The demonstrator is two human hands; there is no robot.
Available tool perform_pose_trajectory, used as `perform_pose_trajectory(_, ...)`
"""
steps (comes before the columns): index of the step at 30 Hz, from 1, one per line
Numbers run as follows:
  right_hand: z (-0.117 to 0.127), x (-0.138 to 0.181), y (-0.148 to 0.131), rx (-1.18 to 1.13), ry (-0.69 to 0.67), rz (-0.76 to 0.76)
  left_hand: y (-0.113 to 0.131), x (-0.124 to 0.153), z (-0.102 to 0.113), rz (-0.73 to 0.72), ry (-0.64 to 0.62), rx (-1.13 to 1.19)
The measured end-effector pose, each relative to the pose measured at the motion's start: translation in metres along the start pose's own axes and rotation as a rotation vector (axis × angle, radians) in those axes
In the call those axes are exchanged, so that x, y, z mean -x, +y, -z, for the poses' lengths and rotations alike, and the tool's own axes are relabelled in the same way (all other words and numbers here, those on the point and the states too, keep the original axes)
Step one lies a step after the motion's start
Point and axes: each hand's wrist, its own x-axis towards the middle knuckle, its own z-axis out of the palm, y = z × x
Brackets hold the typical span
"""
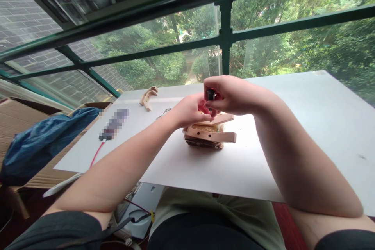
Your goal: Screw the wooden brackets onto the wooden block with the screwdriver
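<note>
Over the middle of the white table, my right hand (221, 93) is closed round the black handle of an upright screwdriver (210, 94). Just left of it and lower, my left hand (193, 110) has its fingers drawn together near the tool's lower end. Whatever those fingers pinch is hidden. Beneath both hands lies a light wooden bar (224, 119), partly covered by them. A second wooden bar (213, 136) with two dark holes sits nearer to me. Both bars rest on a stacked brown block (205, 143) with ragged layered edges.
Curved wooden pieces (149, 97) lie at the table's back left, with small thin metal parts (164, 113) nearby. A blurred-out device (115, 124) with a red cable (96, 154) is on the left. Beside the table stands a cardboard box (43, 172) with blue cloth (43, 140). Green railings (225, 35) run behind.
</note>
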Motion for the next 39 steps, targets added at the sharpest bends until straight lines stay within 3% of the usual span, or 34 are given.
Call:
perform_pose_trajectory(7, -0.0053, -0.0036, -0.0009, 0.023, 0.068, 0.026, -0.0036, -0.0008, 0.0007, 0.000, 0.044, -0.077)
perform_pose_trajectory(14, -0.0023, 0.0001, -0.0020, -0.110, -0.034, 0.082, -0.0047, -0.0007, 0.0013, 0.010, 0.034, -0.183)
perform_pose_trajectory(24, 0.0008, 0.0006, 0.0016, -0.014, 0.015, -0.004, -0.0066, 0.0002, -0.0026, 0.026, -0.020, 0.013)
perform_pose_trajectory(34, -0.0014, -0.0014, 0.0030, -0.010, 0.023, -0.024, -0.0061, -0.0033, 0.0019, 0.055, -0.007, -0.068)
perform_pose_trajectory(39, -0.0021, -0.0019, 0.0037, -0.113, -0.006, 0.042, -0.0085, -0.0063, 0.0012, 0.061, 0.005, -0.137)
